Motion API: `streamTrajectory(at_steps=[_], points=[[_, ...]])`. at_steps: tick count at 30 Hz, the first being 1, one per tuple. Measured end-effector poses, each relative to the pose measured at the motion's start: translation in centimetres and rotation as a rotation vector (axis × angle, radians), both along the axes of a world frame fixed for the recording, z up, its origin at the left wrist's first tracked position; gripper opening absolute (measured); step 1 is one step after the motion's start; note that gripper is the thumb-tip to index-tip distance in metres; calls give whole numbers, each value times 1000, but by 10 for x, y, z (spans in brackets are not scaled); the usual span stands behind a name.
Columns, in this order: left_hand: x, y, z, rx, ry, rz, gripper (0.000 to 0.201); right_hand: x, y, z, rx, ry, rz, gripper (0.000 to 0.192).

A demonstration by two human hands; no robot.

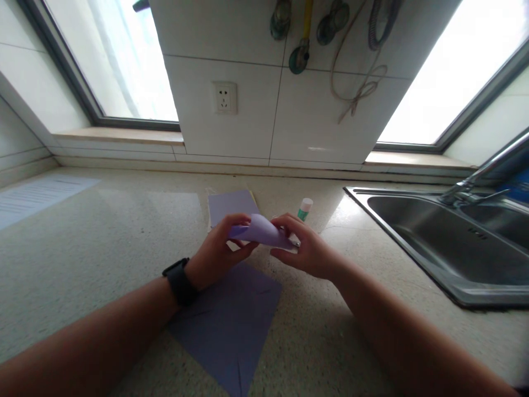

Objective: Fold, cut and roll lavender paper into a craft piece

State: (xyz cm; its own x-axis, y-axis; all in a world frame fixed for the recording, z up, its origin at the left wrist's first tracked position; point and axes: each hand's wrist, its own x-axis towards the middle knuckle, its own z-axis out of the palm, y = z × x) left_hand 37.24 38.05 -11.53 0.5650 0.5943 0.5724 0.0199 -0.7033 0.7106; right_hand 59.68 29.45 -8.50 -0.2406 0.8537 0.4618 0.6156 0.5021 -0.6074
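Observation:
Between my two hands a sheet of purple paper (266,231) is raised above the counter, curled over on itself. My left hand (221,245) grips its left end, thumb below and fingers above. At the other end my right hand (303,248) pinches the paper; a small shiny bit shows by the fingers, too small to name. Under my left wrist a larger purple sheet (235,320) lies flat with a few dark creases or marks. Behind my hands rests a stack of purple paper (231,204). A glue stick (305,208) with a white cap stands just beyond my right hand.
A steel sink (421,231) with a tap (467,184) is set into the speckled counter (103,253) at right. A printed sheet (37,196) lies at far left. The tiled wall behind carries a socket (224,98), pipe valves and a tied cord (359,94).

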Motion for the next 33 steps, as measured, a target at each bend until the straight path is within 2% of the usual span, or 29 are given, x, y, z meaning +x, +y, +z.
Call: streamTrajectory(at_steps=[4, 7, 11, 14, 18, 21, 23, 26, 30, 33], points=[[-4, 2, 5, 245, 118, 17, 31, 6, -1, 8, 64, -49, 25, 15], [-7, 1, 8, 264, 195, 35, 41, 8, -4, 13, 103, -144, 45, 16], [-10, 3, 9, 276, 329, 78, 44, 5, -11, 15, 148, -406, 98, 18], [-12, 4, 13, 394, 499, 99, 52, 1, -16, 14, 146, -539, 133, 19], [-19, -5, 37, 613, 751, 73, 39, -5, -20, 14, 160, -611, 175, 15], [-27, -19, 60, 695, 847, -16, 28, -7, -22, 14, 206, -687, 170, 8], [-32, -27, 72, 690, 874, -28, 32, -8, -23, 13, 251, -751, 163, 9], [-40, -35, 78, 650, 896, 9, 49, -6, -25, 11, 310, -796, 132, 14], [-64, -49, 72, 548, 869, 121, 66, -1, -26, 2, 321, -760, 64, 13], [-93, -73, 60, 388, 865, 37, 64, 4, -23, -7, 299, -694, 30, 11]])
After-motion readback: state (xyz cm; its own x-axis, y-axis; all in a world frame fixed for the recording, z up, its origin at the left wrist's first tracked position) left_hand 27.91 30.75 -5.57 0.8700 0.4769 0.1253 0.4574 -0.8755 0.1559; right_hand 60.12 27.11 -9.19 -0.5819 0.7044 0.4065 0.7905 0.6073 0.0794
